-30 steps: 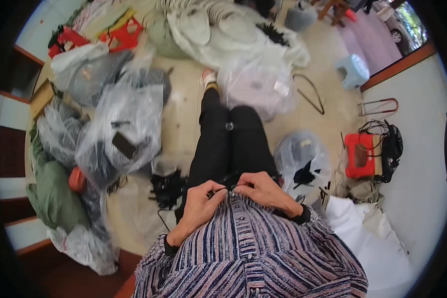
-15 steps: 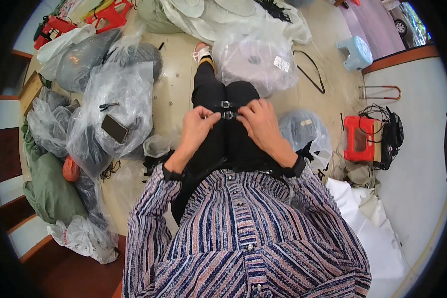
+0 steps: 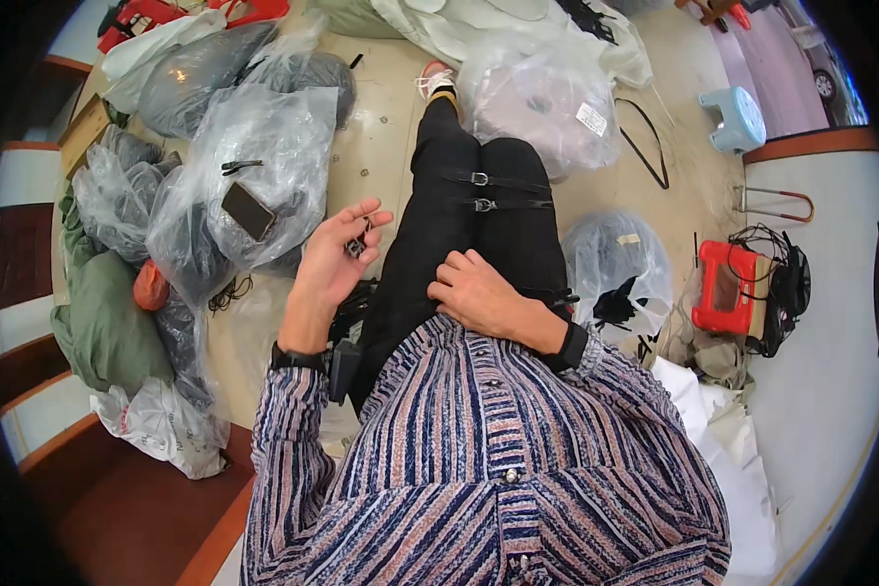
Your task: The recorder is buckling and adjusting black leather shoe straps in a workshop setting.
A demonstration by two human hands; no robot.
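Two thin black straps with silver buckles, the upper strap (image 3: 508, 182) and the lower strap (image 3: 518, 205), lie side by side across my black-trousered thighs. Off to the left of my thigh is my left hand (image 3: 327, 264), palm turned up. Its bent fingers hold several small dark metal buckles (image 3: 357, 244). My right hand (image 3: 483, 298) rests low on my lap by the shirt hem, fingers curled. Whatever may be under those fingers is hidden. Neither hand touches the two straps.
Clear plastic bags of dark goods (image 3: 264, 146) pile up on the left, with a phone (image 3: 248, 211) and a small black tool (image 3: 241, 167) on top. Ahead sits a wrapped bundle (image 3: 532, 112). To the right are a bagged bundle (image 3: 615, 259), a red stool (image 3: 723, 288) and a blue stool (image 3: 734, 119).
Both hands have left the lower strap, which now lies on my thighs. My left hand moved left and holds small buckles; my right hand drew back to my lap. The view shifted slightly.
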